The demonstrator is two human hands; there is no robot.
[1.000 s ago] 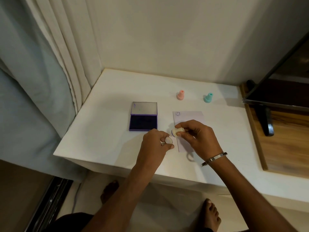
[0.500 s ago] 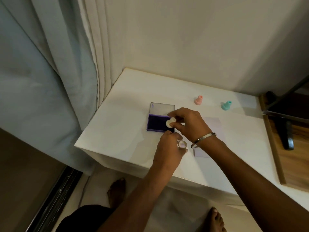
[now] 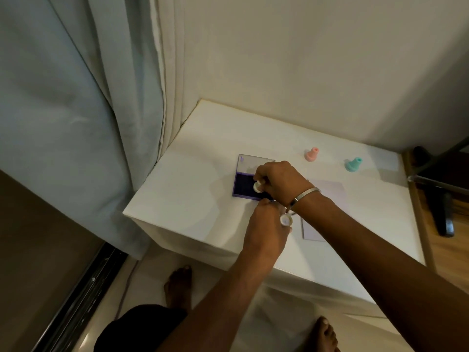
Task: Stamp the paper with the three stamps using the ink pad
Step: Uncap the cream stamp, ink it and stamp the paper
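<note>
My right hand (image 3: 279, 181) grips a small white stamp (image 3: 258, 186) and holds it down on the dark purple ink pad (image 3: 243, 185), whose clear lid lies open behind it. My left hand (image 3: 266, 227) rests at the pad's near edge, fingers closed on the stamp's small round cap (image 3: 286, 220). The pale paper (image 3: 327, 196) lies right of the pad, partly hidden by my right forearm. A pink stamp (image 3: 312, 154) and a teal stamp (image 3: 353, 164) stand upright behind the paper.
Everything sits on a white table (image 3: 193, 189) in a corner, with curtains (image 3: 101, 97) at the left and a wall behind. A wooden surface with a dark stand (image 3: 441, 214) adjoins the right side. My bare feet show below the table's near edge.
My right hand carried the white stamp from over the paper leftward onto the ink pad. My left hand, still holding the cap, shifted toward the pad's near edge. The camera view swung left.
</note>
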